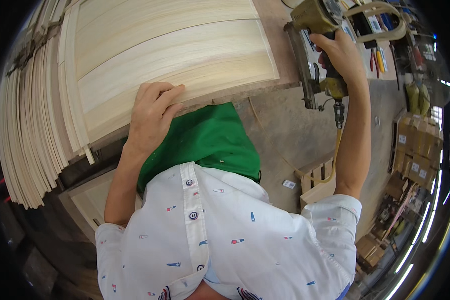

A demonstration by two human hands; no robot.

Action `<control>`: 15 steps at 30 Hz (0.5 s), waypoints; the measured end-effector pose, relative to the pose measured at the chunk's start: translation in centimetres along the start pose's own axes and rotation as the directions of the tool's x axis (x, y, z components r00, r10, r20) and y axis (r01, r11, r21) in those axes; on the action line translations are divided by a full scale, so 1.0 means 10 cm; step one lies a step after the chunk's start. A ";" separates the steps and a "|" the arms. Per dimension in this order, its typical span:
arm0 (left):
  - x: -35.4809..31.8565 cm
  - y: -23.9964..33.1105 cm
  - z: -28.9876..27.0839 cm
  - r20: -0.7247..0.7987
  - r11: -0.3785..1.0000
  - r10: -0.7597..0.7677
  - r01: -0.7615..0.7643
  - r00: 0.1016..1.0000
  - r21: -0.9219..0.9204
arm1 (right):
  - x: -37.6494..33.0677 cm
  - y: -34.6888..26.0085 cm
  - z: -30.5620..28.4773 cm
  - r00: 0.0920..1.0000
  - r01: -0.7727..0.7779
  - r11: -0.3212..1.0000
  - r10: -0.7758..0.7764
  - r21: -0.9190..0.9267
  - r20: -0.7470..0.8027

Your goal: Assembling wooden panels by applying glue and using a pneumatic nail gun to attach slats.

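Note:
My right hand (337, 55) is wrapped round the grip of a gold and black pneumatic nail gun (312, 20), held at the right end of the workbench. A yellow air hose (338, 150) hangs from its lower fitting. My left hand (154, 112) rests on the near edge of a pale wooden panel (175, 55), fingers bent over the edge with the tips partly hidden. The panel lies flat on the bench, with thin strips along its left and right sides and a seam across it.
A thick stack of thin wooden strips (27, 125) lies left of the panel. Pliers and screwdrivers (378, 60) lie at the bench's right end, near a curled pale strip (385, 35). Cardboard boxes (416, 145) stand at the far right. A wooden crate (317, 182) is on the floor.

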State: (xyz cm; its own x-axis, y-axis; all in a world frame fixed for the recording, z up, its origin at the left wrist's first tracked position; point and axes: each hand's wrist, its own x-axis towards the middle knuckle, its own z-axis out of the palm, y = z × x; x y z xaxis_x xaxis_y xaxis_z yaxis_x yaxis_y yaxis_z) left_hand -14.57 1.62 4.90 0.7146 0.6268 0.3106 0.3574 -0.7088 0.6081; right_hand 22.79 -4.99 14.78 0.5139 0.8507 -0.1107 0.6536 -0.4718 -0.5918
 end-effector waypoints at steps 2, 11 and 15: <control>0.04 0.02 0.00 0.032 1.000 -0.019 0.018 0.999 0.020 | 0.00 0.07 -0.03 1.000 -0.014 0.998 0.014 -0.058 -0.005; 0.72 0.48 0.66 0.021 0.969 0.234 -0.231 0.972 -0.085 | -0.04 0.01 -0.01 1.000 -0.006 0.997 0.005 -0.071 -0.021; 0.81 0.50 0.97 0.008 0.961 0.266 -0.264 0.964 -0.082 | -0.02 0.06 -0.02 1.000 -0.027 0.997 0.026 -0.070 -0.013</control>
State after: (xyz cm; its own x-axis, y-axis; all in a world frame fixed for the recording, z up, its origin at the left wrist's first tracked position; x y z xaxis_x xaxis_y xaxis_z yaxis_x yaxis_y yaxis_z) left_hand -1.15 -0.01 3.32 0.7887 0.4133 0.4551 0.1055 -0.8203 0.5621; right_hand 23.22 -5.49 14.58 0.5381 0.8349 -0.1161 0.6766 -0.5099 -0.5313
